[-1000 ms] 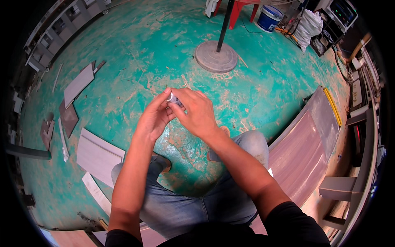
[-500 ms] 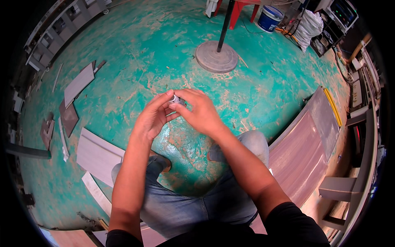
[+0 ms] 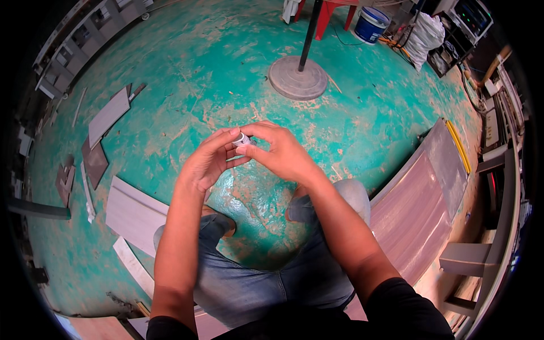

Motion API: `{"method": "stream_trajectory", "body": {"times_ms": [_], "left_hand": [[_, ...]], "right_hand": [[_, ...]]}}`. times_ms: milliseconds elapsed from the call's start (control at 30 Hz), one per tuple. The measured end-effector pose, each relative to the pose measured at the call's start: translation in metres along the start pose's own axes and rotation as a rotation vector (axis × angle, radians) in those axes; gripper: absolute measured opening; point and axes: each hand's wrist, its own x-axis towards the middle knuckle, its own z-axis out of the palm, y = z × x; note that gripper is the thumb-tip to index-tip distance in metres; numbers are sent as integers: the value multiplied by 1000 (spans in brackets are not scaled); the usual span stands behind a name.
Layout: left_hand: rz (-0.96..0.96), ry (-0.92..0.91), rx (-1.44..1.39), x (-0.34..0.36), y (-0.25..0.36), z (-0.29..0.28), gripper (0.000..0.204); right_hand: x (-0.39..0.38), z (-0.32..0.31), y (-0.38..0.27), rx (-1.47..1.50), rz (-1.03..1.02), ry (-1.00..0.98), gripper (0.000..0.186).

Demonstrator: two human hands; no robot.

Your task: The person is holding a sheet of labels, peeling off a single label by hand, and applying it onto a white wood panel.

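Note:
Between my hands, above the floor, is a small white and grey cylinder (image 3: 242, 139), like a little bottle; its exact kind is too small to make out. My right hand (image 3: 283, 154) has its thumb and forefinger around it. The fingers of my left hand (image 3: 211, 157) curve in from the other side and touch its end, with the palm turned inward. Parts of the cylinder are hidden by the fingers.
Brown boards (image 3: 408, 198) lie right of my legs, and grey panels (image 3: 136, 209) and offcuts on the left. A round stand base (image 3: 298, 78) with a black pole stands ahead. Farther back are a blue bucket (image 3: 371, 27) and a white sack (image 3: 426, 41).
The cylinder has tilted slightly in my fingers, and my right hand has shifted a little to the right. Otherwise both arms stay almost where they were.

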Motion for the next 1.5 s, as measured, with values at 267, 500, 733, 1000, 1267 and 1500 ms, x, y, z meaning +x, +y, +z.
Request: {"method": "stream_trajectory", "body": {"times_ms": [267,500,733,1000,1267,1500], "left_hand": [[-16,-28,26,1,0,-5,39],[-16,-48,13,1,1,-8,40],[0,-60,60,-1,4,-4,31],[64,-85,98,6,0,-11,30],[157,-9,182,7,0,-8,39],[219,47,284,11,-4,-10,41]], "right_hand": [[-2,-4,2,82,16,-33,38],[-2,-6,1,94,34,-48,39],[-3,-5,2,94,21,-41,41],[0,-6,-2,36,-52,-9,36],[0,-2,1,-85,-93,28,34],[-2,2,3,-94,-71,77,34]]}}
